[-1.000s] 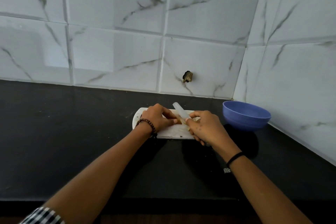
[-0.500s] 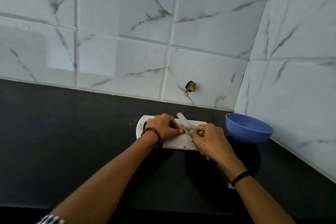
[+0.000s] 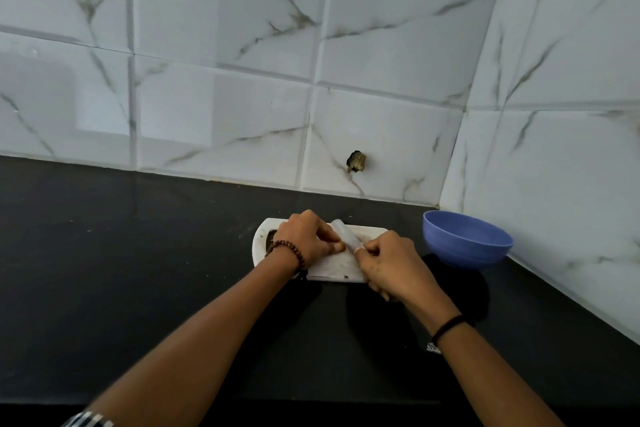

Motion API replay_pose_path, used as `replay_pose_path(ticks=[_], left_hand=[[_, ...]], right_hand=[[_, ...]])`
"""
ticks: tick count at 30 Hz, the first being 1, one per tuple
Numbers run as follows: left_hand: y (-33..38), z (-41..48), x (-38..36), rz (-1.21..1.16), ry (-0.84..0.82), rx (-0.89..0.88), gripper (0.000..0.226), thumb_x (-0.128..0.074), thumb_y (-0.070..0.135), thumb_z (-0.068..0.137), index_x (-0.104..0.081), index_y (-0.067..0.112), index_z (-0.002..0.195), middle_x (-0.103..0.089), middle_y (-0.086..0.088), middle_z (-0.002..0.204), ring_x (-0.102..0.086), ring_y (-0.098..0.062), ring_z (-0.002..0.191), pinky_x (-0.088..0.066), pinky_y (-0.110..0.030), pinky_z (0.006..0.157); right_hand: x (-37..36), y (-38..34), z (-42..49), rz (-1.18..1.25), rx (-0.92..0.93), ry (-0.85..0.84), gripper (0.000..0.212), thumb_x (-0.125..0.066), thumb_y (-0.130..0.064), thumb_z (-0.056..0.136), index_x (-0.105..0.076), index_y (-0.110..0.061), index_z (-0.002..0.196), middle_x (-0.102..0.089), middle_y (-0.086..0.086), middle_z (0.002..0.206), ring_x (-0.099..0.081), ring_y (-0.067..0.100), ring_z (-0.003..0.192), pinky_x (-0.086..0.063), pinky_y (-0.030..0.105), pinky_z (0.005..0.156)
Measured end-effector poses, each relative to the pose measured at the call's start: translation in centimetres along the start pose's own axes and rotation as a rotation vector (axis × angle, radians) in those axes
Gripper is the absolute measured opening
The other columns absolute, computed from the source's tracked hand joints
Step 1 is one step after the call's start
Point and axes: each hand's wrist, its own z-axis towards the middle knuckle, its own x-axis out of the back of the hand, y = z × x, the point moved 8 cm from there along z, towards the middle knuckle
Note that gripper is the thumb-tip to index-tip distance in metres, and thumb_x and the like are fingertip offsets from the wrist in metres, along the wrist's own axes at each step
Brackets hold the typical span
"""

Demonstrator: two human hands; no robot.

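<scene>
Evidently, cutting was mid-course on the cutting board (image 3: 332, 267). The left hand (image 3: 308, 239), fingers curled, pinned a food piece at the board's centre, where it was largely hidden. The right hand (image 3: 391, 263) gripped the knife (image 3: 346, 236), its blade set beside the left fingertips. Right of the board, the blue bowl (image 3: 464, 253) showed no pieces, so the transfer probably remained.

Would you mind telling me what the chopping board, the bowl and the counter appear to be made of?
The chopping board is probably white plastic: matte, scuffed and stained. The bowl is likely blue plastic or melamine: smooth, soft sheen, uniform colour. The counter looks like black polished stone: faintly reflective, with tiny pale specks.
</scene>
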Motion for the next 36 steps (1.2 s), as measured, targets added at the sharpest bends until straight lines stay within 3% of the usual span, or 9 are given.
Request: replay_pose_path(ticks=[4, 7, 10, 13, 18, 24, 27, 30, 36], left_hand=[[-0.3, 0.1, 0.0, -0.016, 0.009, 0.025, 0.012, -0.080, 0.038, 0.074, -0.079, 0.031, 0.084, -0.075, 0.010, 0.084, -0.066, -0.006, 0.083, -0.056, -0.034, 0.084], [-0.5, 0.0, 0.0, -0.027, 0.011, 0.046, 0.009, -0.079, 0.037, 0.074, -0.078, 0.033, 0.082, -0.075, 0.011, 0.083, -0.066, -0.006, 0.086, -0.056, -0.035, 0.085], [-0.7, 0.0, 0.0, -0.050, 0.014, 0.046, 0.005, -0.079, 0.037, 0.073, -0.078, 0.034, 0.077, -0.075, 0.013, 0.081, -0.066, -0.005, 0.088, -0.055, -0.036, 0.087], [-0.7, -0.1, 0.0, -0.061, 0.013, 0.041, 0.006, -0.079, 0.038, 0.074, -0.077, 0.036, 0.079, -0.074, 0.014, 0.084, -0.065, -0.005, 0.092, -0.054, -0.036, 0.089], [0.0, -0.4, -0.1, 0.008, -0.015, 0.039, 0.017, -0.072, 0.043, 0.080, -0.076, 0.036, 0.095, -0.073, 0.015, 0.090, -0.064, -0.007, 0.096, -0.053, -0.036, 0.090], [-0.2, -0.6, 0.1, -0.006, -0.010, 0.073, 0.015, -0.071, 0.044, 0.079, -0.076, 0.035, 0.090, -0.073, 0.011, 0.097, -0.063, -0.010, 0.096, -0.053, -0.038, 0.090], [-0.3, -0.5, 0.1, -0.026, -0.018, 0.076, 0.012, -0.073, 0.044, 0.079, -0.075, 0.033, 0.083, -0.073, 0.009, 0.091, -0.064, -0.011, 0.093, -0.054, -0.037, 0.088], [-0.5, -0.3, 0.1, -0.071, -0.023, 0.090, 0.010, -0.076, 0.041, 0.076, -0.074, 0.030, 0.077, -0.072, 0.007, 0.084, -0.065, -0.011, 0.087, -0.055, -0.037, 0.085], [-0.5, 0.1, -0.2, -0.081, -0.100, 0.112, 0.008, -0.075, 0.038, 0.077, -0.074, 0.035, 0.084, -0.068, 0.006, 0.083, -0.063, -0.013, 0.087, -0.051, -0.030, 0.080]], right_hand=[[0.0, -1.0, 0.6, -0.129, 0.026, -0.009, 0.033, -0.052, -0.032, 0.099, -0.066, -0.003, 0.087, -0.065, 0.012, 0.080, -0.058, 0.019, 0.061, -0.053, 0.036, 0.062], [-0.1, -1.7, 0.0, -0.245, 0.038, -0.040, 0.027, -0.052, -0.030, 0.098, -0.064, -0.005, 0.101, -0.059, 0.013, 0.097, -0.059, 0.027, 0.082, -0.041, 0.030, 0.065], [0.0, -1.8, -1.3, -0.319, 0.040, -0.056, 0.026, -0.053, -0.030, 0.098, -0.060, -0.008, 0.111, -0.060, 0.012, 0.110, -0.062, 0.029, 0.099, -0.042, 0.032, 0.068], [0.5, -1.9, -2.4, -0.347, 0.028, -0.093, 0.021, -0.055, -0.028, 0.098, -0.061, -0.012, 0.110, -0.062, 0.009, 0.110, -0.064, 0.024, 0.094, -0.051, 0.034, 0.071], [2.7, -2.5, -4.1, -0.369, 0.045, -0.195, 0.016, -0.056, -0.024, 0.100, -0.063, -0.012, 0.108, -0.062, 0.004, 0.090, -0.061, 0.013, 0.073, -0.046, 0.023, 0.059], [5.9, -2.5, -5.1, -0.273, 0.003, -0.323, 0.020, -0.058, -0.024, 0.099, -0.073, -0.010, 0.102, -0.066, 0.003, 0.063, -0.050, 0.008, 0.040, -0.047, 0.024, 0.049], [6.2, -2.4, -4.9, -0.185, 0.006, -0.255, 0.030, -0.056, -0.034, 0.099, -0.074, -0.010, 0.101, -0.064, 0.006, 0.061, -0.048, 0.011, 0.040, -0.045, 0.025, 0.046], [5.4, -1.5, -4.4, -0.124, -0.023, -0.156, 0.025, -0.056, -0.030, 0.100, -0.071, -0.011, 0.106, -0.065, 0.008, 0.063, -0.047, 0.010, 0.038, -0.043, 0.023, 0.041], [3.5, -1.0, -3.6, -0.004, -0.029, -0.098, 0.021, -0.054, -0.028, 0.100, -0.070, -0.015, 0.105, -0.064, 0.007, 0.062, -0.048, 0.010, 0.038, -0.039, 0.019, 0.036]])
